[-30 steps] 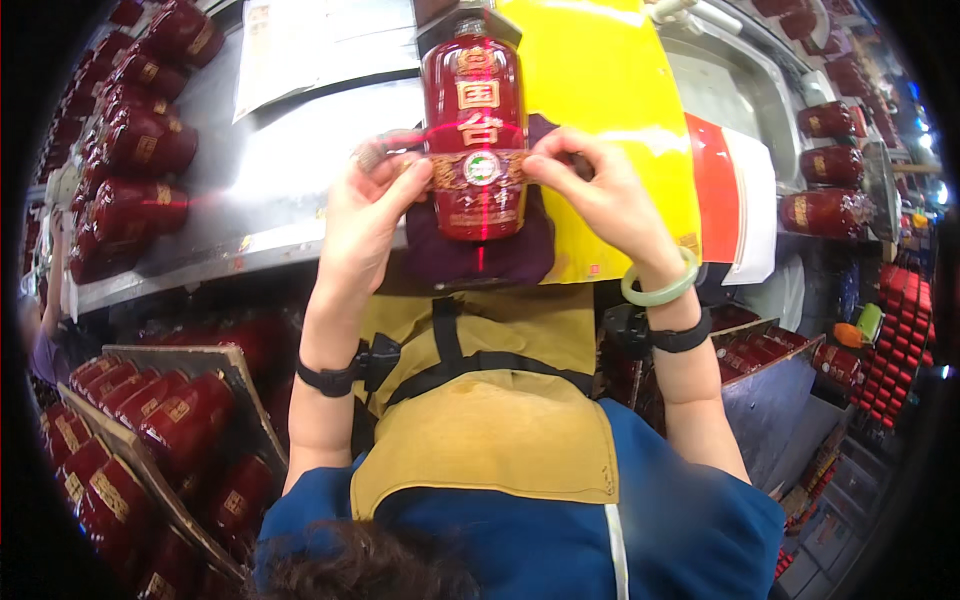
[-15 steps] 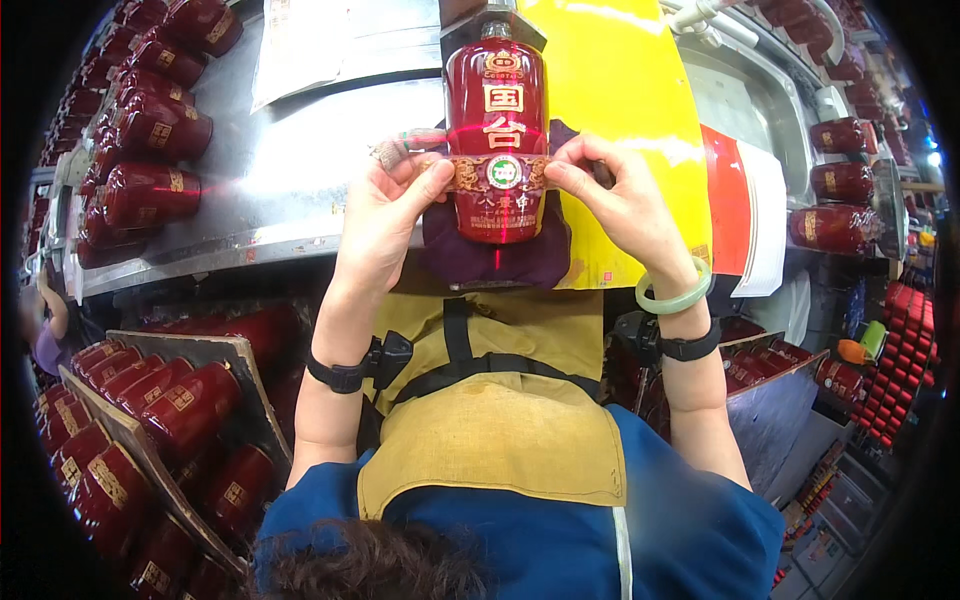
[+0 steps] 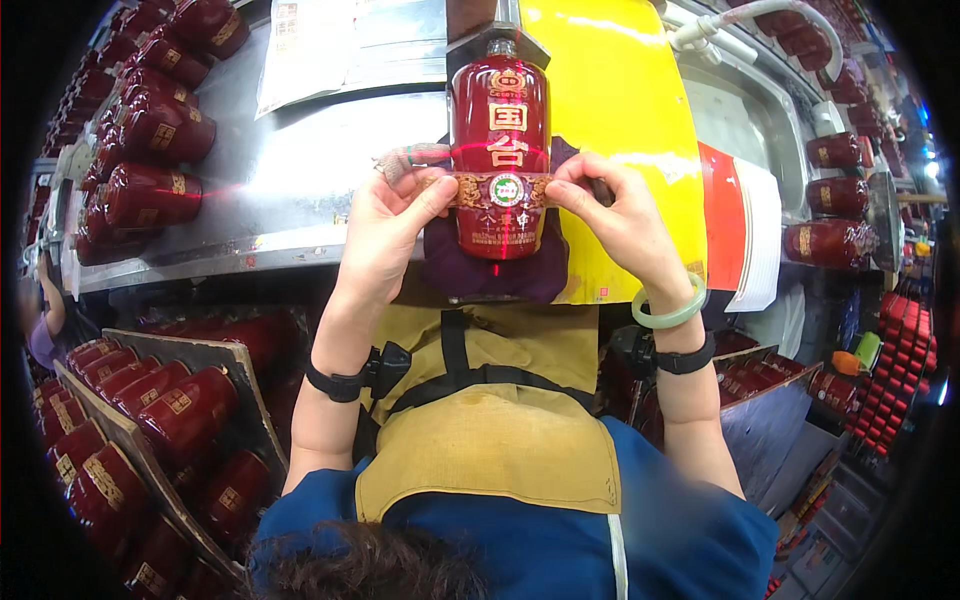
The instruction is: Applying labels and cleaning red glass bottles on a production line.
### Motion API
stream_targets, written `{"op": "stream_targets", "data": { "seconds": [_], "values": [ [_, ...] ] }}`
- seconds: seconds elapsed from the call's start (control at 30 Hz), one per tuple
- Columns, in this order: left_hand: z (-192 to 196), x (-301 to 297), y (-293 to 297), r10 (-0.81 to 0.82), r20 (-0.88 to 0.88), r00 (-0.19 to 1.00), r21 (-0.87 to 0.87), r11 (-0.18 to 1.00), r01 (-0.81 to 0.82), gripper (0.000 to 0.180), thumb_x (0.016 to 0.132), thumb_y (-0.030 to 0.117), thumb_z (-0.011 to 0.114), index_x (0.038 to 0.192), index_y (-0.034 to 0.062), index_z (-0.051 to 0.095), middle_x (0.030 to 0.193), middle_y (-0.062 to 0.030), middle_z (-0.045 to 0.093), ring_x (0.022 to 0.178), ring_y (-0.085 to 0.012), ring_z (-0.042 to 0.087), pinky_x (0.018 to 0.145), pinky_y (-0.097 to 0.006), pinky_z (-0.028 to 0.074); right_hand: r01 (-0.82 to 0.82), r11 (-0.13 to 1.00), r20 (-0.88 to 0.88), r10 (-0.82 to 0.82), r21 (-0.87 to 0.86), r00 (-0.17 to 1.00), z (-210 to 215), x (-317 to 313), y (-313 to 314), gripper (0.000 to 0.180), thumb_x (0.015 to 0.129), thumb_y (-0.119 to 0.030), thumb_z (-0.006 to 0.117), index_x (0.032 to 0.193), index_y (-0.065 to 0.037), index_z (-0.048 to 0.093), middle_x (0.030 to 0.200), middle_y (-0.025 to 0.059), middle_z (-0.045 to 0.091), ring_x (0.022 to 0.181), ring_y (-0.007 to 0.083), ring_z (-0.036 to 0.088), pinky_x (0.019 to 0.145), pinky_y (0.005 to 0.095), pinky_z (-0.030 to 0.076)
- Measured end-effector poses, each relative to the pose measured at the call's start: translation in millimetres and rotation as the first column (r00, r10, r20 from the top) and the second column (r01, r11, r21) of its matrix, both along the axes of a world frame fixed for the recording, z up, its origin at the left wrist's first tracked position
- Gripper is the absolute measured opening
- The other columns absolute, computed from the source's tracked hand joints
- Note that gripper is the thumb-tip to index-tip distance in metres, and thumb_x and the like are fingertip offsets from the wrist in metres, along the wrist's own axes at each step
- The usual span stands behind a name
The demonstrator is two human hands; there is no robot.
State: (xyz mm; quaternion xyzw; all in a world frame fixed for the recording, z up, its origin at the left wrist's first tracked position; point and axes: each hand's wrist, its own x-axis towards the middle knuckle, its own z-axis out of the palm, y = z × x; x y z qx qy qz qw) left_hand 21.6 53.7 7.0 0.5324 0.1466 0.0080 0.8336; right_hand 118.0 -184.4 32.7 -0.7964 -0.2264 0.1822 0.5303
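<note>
A glossy red bottle (image 3: 498, 130) lies neck-away on a dark purple cloth (image 3: 452, 272) at the near edge of a steel worktable (image 3: 290, 180). A brown and gold label band (image 3: 478, 190) runs across the bottle's belly. My left hand (image 3: 385, 235) pinches the band's left end against the bottle. Fingertips of my right hand (image 3: 615, 215) press the band's right end down. A thin red laser line crosses the bottle. I wear a pale green bangle (image 3: 668, 312) and a black wrist strap on the right arm.
Several red bottles (image 3: 150, 130) lie in rows at the table's left, more stand at the right (image 3: 835, 195). A yellow sheet (image 3: 620, 110) lies beside the bottle, a red and white stack (image 3: 745, 230) right of it. Trays of bottles (image 3: 130, 420) sit low on the left. A person's arm (image 3: 45, 320) shows far left.
Both hands have kept hold of the label band on the bottle, sliding slightly outward along it. The bottle has shifted a little away from me in view.
</note>
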Motion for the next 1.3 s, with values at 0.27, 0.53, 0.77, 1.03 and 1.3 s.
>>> {"op": "stream_targets", "data": {
  "seconds": [0.27, 0.53, 0.77, 1.03, 1.3],
  "values": [
    [-1.2, -1.1, -1.7, 0.023, 0.012, 1.0, 0.015, 1.0, -0.024, 0.034, 0.097, 0.004, 0.068, 0.129, 0.0013, 0.058, 0.109, -0.0051, 0.067, 0.102, -0.0115, 0.064, 0.092, -0.027, 0.053, -0.006, 0.999, -0.078, 0.003, -0.038, 0.997, 5.7, -0.6, -0.5, 0.016, 0.093, -0.017, 0.075, 0.093, -0.002, 0.071, 0.078, -0.004, 0.059, 0.072, 0.0056, 0.046, 0.066, 0.0237, 0.04],
    [-5.4, -0.8, 1.5, 0.004, 0.014, 1.0, -0.026, 1.0, -0.004, 0.032, 0.098, 0.004, 0.067, 0.129, 0.0011, 0.058, 0.107, -0.0049, 0.068, 0.102, -0.0122, 0.065, 0.091, -0.027, 0.053, 0.005, 0.998, -0.109, -0.011, -0.057, 0.994, 11.8, -0.5, 1.3, 0.016, 0.094, -0.017, 0.074, 0.093, -0.002, 0.071, 0.08, -0.0046, 0.059, 0.072, 0.0051, 0.046, 0.066, 0.0233, 0.039],
    [-5.9, -1.8, 2.4, -0.001, 0.008, 1.0, -0.048, 0.999, 0.001, 0.033, 0.095, 0.005, 0.072, 0.126, 0.0021, 0.06, 0.103, -0.0016, 0.067, 0.096, -0.0089, 0.065, 0.082, -0.023, 0.052, 0.011, 0.999, -0.107, -0.015, -0.034, 0.994, 7.4, -1.8, 0.2, 0.016, 0.094, -0.017, 0.074, 0.093, -0.001, 0.07, 0.081, -0.004, 0.059, 0.072, 0.0053, 0.047, 0.066, 0.0232, 0.04],
    [-0.7, -0.5, -1.9, 0.02, -0.008, 1.0, -0.056, 0.998, -0.02, 0.033, 0.094, 0.002, 0.072, 0.125, 0.0005, 0.059, 0.104, -0.003, 0.066, 0.098, -0.0097, 0.064, 0.089, -0.025, 0.053, 0.018, 1.0, -0.106, -0.021, -0.026, 0.994, 8.1, -2.3, -0.4, 0.016, 0.093, -0.016, 0.075, 0.093, -0.001, 0.07, 0.08, -0.0031, 0.06, 0.071, 0.0059, 0.047, 0.066, 0.0239, 0.04],
    [-5.7, -0.2, -5.4, 0.175, 0.081, 0.981, 0.348, 0.918, -0.193, 0.038, 0.098, 0.005, 0.067, 0.133, -0.0027, 0.055, 0.124, -0.0112, 0.063, 0.114, -0.0175, 0.061, 0.098, -0.031, 0.051, 0.017, 0.998, -0.109, -0.024, -0.064, 0.994, 11.0, -0.6, 2.3, 0.019, 0.091, -0.02, 0.077, 0.09, -0.001, 0.07, 0.073, -0.0042, 0.055, 0.065, 0.0052, 0.042, 0.059, 0.0249, 0.037]
  ]
}}
